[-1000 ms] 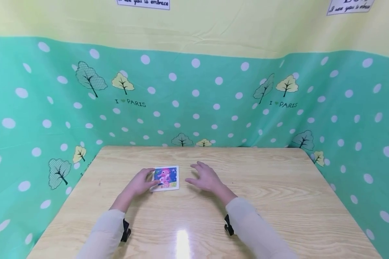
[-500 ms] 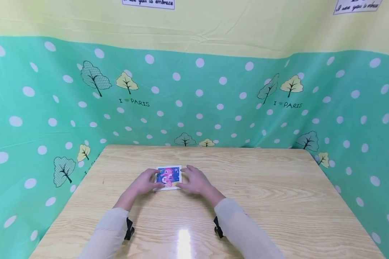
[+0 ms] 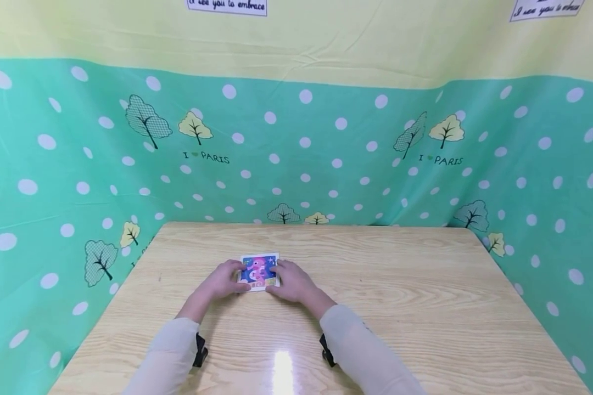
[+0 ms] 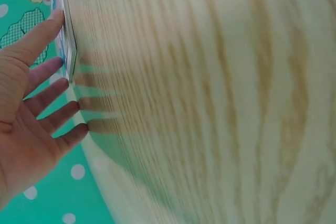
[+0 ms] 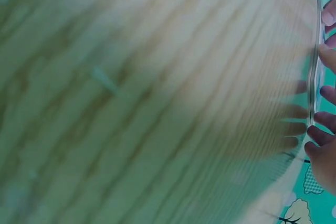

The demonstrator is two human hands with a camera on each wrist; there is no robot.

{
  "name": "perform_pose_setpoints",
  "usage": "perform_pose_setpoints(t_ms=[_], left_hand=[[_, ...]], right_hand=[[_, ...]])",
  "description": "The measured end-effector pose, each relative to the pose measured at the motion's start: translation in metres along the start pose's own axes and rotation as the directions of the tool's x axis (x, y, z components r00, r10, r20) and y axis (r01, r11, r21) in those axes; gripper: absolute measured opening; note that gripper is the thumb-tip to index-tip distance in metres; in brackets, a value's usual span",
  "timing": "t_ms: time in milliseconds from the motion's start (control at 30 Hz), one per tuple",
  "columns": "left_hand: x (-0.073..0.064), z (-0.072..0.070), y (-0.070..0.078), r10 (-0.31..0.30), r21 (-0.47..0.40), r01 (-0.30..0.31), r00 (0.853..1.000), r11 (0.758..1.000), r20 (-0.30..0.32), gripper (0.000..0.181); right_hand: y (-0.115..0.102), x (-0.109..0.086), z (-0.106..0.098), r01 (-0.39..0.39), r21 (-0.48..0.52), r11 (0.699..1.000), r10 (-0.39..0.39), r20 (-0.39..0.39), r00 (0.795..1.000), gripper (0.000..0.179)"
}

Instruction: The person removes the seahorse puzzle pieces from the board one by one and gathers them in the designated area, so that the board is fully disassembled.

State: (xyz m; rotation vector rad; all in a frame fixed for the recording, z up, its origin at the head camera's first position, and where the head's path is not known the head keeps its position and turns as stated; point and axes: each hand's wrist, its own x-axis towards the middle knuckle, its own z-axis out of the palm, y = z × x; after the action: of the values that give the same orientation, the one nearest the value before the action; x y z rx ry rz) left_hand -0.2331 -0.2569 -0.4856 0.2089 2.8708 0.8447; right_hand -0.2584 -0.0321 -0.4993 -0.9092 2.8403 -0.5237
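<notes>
On the table, a small square picture board [image 3: 258, 273] with a white border shows a pink seahorse on blue. My left hand [image 3: 225, 278] is at its left side, thumb and index fingertips touching the board's face and near edge. From the right, my right hand [image 3: 292, 281] touches it the same way. In the left wrist view the left hand [image 4: 31, 103] has its fingers spread and fairly straight, beside the thin board edge [image 4: 70, 51]. Only part of the right hand [image 5: 325, 150] enters the right wrist view, by the board edge [image 5: 313, 72].
The light wooden table [image 3: 400, 307] reaches the green polka-dot curtain [image 3: 303, 159] at the back and both sides. A bright light reflection lies on the table's near middle. Black straps [image 3: 201, 351] are on both wrists.
My right hand has come in from the right and now touches the board's right side. My left hand has stayed at the left side. The view has shifted slightly.
</notes>
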Motion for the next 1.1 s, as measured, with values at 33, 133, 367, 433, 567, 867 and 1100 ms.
perform_pose_setpoints(t_ms=[33, 133, 367, 433, 567, 867, 1100], left_hand=[[0.000, 0.000, 0.001, 0.002, 0.015, -0.002, 1.000, 1.000, 0.002, 0.065], [0.001, 0.002, 0.003, -0.010, 0.035, 0.010, 1.000, 0.999, 0.007, 0.065], [0.006, 0.007, 0.007, 0.005, 0.092, -0.006, 1.000, 0.996, 0.011, 0.064], [0.007, 0.008, 0.009, 0.025, 0.109, -0.027, 1.000, 0.994, 0.013, 0.064], [0.011, 0.011, 0.017, 0.053, 0.134, -0.055, 0.998, 0.989, 0.016, 0.064], [0.024, 0.025, 0.042, 0.104, 0.151, -0.107, 0.994, 0.983, 0.024, 0.061], [0.036, 0.041, 0.064, 0.121, 0.159, -0.128, 0.991, 0.979, 0.051, 0.062]], right_hand=[[0.000, -0.001, 0.000, 0.001, -0.004, 1.000, -0.001, 0.004, 1.000, 0.064], [0.002, -0.002, -0.002, 0.005, -0.016, 1.000, -0.005, 0.009, 1.000, 0.062], [0.011, -0.007, -0.005, 0.016, -0.023, 1.000, -0.016, 0.012, 1.000, 0.061], [0.014, -0.010, -0.007, 0.022, -0.019, 1.000, -0.021, 0.015, 1.000, 0.061], [0.021, -0.013, -0.013, 0.023, -0.025, 0.999, -0.022, 0.026, 0.999, 0.060], [0.046, -0.029, -0.028, 0.009, -0.011, 1.000, -0.009, 0.028, 1.000, 0.060], [0.073, -0.045, -0.032, -0.008, -0.006, 1.000, 0.008, 0.003, 1.000, 0.060]])
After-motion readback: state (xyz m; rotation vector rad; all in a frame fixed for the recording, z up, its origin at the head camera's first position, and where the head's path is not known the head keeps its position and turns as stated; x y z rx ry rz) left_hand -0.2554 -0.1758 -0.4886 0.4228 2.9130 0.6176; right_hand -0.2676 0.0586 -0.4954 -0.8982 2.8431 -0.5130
